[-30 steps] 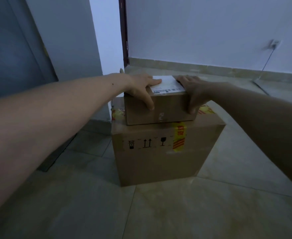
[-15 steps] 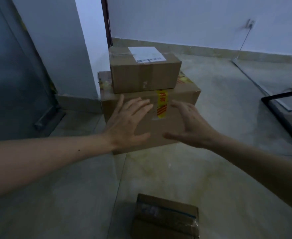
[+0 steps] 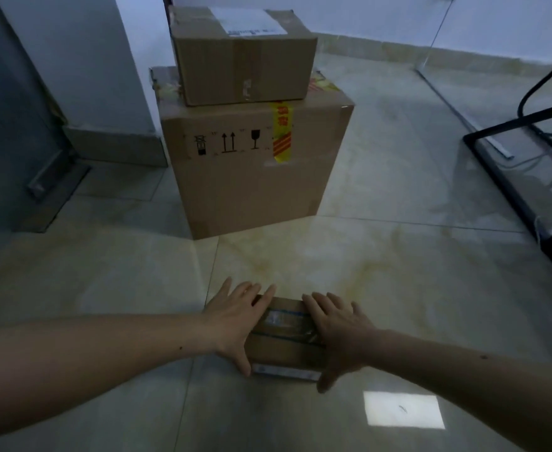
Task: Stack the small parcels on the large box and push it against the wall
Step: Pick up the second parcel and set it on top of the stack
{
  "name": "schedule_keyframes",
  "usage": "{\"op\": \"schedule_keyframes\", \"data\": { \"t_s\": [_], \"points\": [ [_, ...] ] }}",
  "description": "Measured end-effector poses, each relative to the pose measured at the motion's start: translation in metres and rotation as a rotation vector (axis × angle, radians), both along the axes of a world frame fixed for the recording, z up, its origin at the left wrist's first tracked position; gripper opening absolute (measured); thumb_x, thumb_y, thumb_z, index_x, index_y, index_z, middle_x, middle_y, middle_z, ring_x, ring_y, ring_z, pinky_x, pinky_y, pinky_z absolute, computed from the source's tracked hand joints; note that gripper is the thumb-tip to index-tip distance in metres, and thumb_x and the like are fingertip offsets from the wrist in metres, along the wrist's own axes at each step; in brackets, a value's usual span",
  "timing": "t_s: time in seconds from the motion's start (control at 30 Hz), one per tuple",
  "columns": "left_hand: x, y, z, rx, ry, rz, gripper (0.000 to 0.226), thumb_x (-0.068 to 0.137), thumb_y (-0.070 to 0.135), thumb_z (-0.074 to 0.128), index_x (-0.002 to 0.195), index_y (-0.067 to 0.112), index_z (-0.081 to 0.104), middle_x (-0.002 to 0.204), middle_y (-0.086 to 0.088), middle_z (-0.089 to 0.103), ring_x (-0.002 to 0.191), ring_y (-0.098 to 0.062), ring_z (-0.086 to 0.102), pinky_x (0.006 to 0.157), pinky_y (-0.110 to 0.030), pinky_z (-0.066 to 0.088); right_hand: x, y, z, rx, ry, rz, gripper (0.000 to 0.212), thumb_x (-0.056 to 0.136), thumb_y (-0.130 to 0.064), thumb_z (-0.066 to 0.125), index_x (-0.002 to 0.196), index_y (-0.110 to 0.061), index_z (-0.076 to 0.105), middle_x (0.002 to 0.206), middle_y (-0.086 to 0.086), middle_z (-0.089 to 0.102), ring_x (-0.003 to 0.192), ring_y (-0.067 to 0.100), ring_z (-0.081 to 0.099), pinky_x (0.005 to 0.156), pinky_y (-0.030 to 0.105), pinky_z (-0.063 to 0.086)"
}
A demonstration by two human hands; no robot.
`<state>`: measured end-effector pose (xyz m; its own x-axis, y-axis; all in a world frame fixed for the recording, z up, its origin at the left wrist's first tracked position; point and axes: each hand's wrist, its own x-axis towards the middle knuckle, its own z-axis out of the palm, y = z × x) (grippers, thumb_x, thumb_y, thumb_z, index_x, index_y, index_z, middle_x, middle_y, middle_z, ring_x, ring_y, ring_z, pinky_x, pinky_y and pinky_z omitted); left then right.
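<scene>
1. Both hands have left the stack since the earlier frames; they are now low, at 6 o'clock, on a second small parcel (image 3: 284, 337) lying on the floor (image 3: 398, 256).
2. Left hand (image 3: 235, 324): flat, fingers spread over the parcel's left end, thumb down its near left corner. Right hand (image 3: 340, 331): same posture on the right end, thumb at the near right corner. Both bracket the parcel; no lift visible, and I cannot tell whether a firm grip is closed yet.
3. Large box (image 3: 252, 168) stands at 12 o'clock, well apart from the hands. Its left rear corner sits close to the wall corner (image 3: 121, 60); contact cannot be confirmed.
4. First small parcel (image 3: 242, 57) rests on the large box, squared roughly over its left and middle top, white label up.
5. Done: one parcel stacked. Left, by my judgement: lift the floor parcel, carry it toward 12 o'clock, set it on the stack, then push the large box to the wall.
6. Black frame (image 3: 512, 177) with cables at 3 o'clock is clear of the carry path.
7. No other parcels are in view.
</scene>
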<state>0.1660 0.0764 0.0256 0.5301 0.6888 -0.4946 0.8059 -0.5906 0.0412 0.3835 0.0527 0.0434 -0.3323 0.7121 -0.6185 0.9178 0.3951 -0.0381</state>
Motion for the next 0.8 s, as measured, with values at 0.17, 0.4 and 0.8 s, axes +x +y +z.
{"op": "schedule_keyframes", "data": {
  "t_s": [0.17,0.4,0.8],
  "points": [
    [0.007,-0.002,-0.001,0.053,-0.042,0.013,0.132,0.053,0.059,0.076,0.150,0.016,-0.002,0.140,-0.013,0.032,0.125,-0.031,0.034,0.114,-0.045,0.021,0.012,-0.003,-0.006,0.094,0.008,0.062,0.137,0.055,-0.053,0.081,0.150,-0.027,-0.013,0.146,0.012,0.025,0.127,0.030,0.034,0.101,0.047,0.043],
    [-0.007,0.033,0.069,0.129,-0.171,0.082,0.126,0.050,0.061,0.075,0.148,0.019,0.007,0.132,-0.008,0.033,0.119,-0.026,0.034,0.098,-0.038,0.041,0.016,0.041,0.071,0.207,0.162,0.000,0.124,0.051,-0.046,0.085,0.147,-0.017,0.011,0.142,0.005,0.031,0.126,0.021,0.031,0.108,0.035,0.039],
    [-0.024,0.137,0.302,0.350,-0.614,0.219,0.117,0.058,0.039,0.086,0.149,0.025,0.013,0.135,-0.005,0.026,0.124,-0.021,0.032,0.102,-0.038,0.043,0.021,0.150,0.314,0.549,0.377,-0.089,0.120,0.048,-0.026,0.093,0.146,-0.022,0.024,0.143,0.003,0.037,0.128,0.023,0.040,0.107,0.040,0.040]
  ]
}}
